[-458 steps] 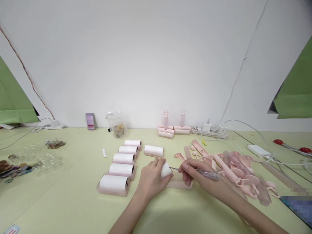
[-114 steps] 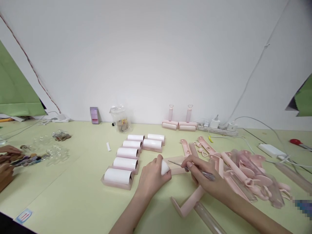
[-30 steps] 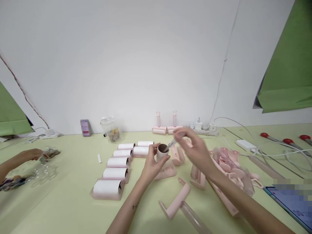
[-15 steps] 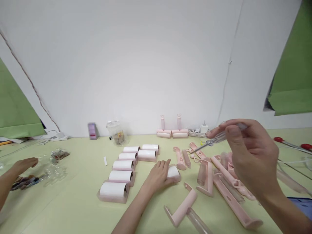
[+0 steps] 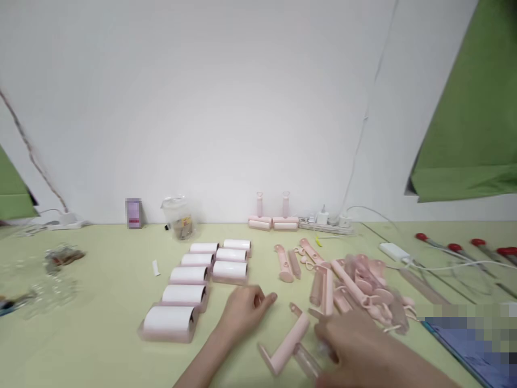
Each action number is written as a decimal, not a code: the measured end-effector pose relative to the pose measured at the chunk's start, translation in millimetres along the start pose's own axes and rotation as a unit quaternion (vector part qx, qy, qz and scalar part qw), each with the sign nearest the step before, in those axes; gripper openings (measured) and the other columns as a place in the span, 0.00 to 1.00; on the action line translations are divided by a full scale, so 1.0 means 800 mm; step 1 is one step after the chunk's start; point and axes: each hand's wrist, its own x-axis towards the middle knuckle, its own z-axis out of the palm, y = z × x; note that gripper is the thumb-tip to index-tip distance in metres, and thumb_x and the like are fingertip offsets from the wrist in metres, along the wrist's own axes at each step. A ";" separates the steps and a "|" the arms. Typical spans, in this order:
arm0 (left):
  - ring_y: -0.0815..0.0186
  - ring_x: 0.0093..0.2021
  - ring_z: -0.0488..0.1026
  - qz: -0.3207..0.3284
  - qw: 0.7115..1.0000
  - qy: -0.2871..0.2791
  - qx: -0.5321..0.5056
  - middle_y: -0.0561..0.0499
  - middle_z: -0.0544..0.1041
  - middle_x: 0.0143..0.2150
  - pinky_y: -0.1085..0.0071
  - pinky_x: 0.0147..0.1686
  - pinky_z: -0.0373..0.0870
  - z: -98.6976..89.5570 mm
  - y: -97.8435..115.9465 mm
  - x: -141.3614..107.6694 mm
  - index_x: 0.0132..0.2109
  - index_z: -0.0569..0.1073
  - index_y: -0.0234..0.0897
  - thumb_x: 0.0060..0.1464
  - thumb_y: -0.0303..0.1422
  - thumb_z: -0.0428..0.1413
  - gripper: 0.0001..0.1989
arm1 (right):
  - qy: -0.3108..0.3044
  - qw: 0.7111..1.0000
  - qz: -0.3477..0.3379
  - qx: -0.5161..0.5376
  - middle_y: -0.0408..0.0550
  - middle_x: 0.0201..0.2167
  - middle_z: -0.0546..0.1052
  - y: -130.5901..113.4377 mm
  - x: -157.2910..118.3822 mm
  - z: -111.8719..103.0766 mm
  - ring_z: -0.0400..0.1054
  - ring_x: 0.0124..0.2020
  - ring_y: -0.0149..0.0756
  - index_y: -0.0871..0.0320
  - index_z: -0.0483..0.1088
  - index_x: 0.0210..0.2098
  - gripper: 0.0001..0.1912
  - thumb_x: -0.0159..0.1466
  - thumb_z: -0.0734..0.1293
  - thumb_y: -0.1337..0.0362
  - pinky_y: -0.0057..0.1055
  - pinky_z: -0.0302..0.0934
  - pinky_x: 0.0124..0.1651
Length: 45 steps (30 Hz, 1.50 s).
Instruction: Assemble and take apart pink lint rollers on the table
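Observation:
My left hand [image 5: 244,310] rests low over the table with loosely curled fingers and the thumb stretched out, holding nothing visible. Just beyond it stand two columns of white paper rolls [image 5: 230,269] in pale pink cases. Smeared by motion, my right hand [image 5: 347,339] is closed at the lower right; a clear piece beneath its fingers looks like the screwdriver's handle [image 5: 324,349]. Between my hands lies a pink lint-roller frame [image 5: 288,345] with a clear handle [image 5: 307,362]. Pink frames and clear covers [image 5: 363,285] are heaped beyond my right hand.
Two assembled pink lint rollers [image 5: 285,222] stand by the wall beside a power strip [image 5: 327,226]. A plastic bag [image 5: 180,218] and a purple box [image 5: 134,214] are at the back left. Red-ended tools [image 5: 454,248] and cables lie right.
My left hand has let go of a paper roll in its case, now at the front of the second column. My right hand has dropped from mid-air to the table. The view has turned right.

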 end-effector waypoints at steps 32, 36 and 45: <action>0.74 0.13 0.64 -0.226 0.724 0.039 -0.651 0.51 0.76 0.28 0.76 0.15 0.60 0.002 0.023 -0.017 0.29 0.62 0.36 0.40 0.43 0.57 0.17 | 0.311 0.897 0.055 0.308 0.41 0.17 0.66 0.026 -0.018 0.010 0.59 0.18 0.30 0.56 0.66 0.24 0.14 0.61 0.57 0.57 0.26 0.53 0.19; 0.78 0.12 0.57 -0.210 0.756 0.072 -0.616 0.53 0.74 0.24 0.79 0.13 0.52 0.003 0.029 -0.023 0.22 0.60 0.36 0.37 0.40 0.59 0.16 | 0.256 0.924 0.074 0.275 0.37 0.18 0.62 0.016 -0.006 0.021 0.58 0.18 0.30 0.54 0.62 0.40 0.09 0.62 0.55 0.60 0.25 0.53 0.21; 0.78 0.12 0.55 -0.191 0.780 0.063 -0.592 0.54 0.71 0.20 0.79 0.13 0.53 0.012 0.043 -0.029 0.21 0.63 0.35 0.38 0.44 0.58 0.17 | 0.264 0.953 0.078 0.124 0.43 0.22 0.65 0.008 0.007 0.041 0.62 0.25 0.32 0.56 0.58 0.20 0.17 0.64 0.54 0.57 0.29 0.55 0.27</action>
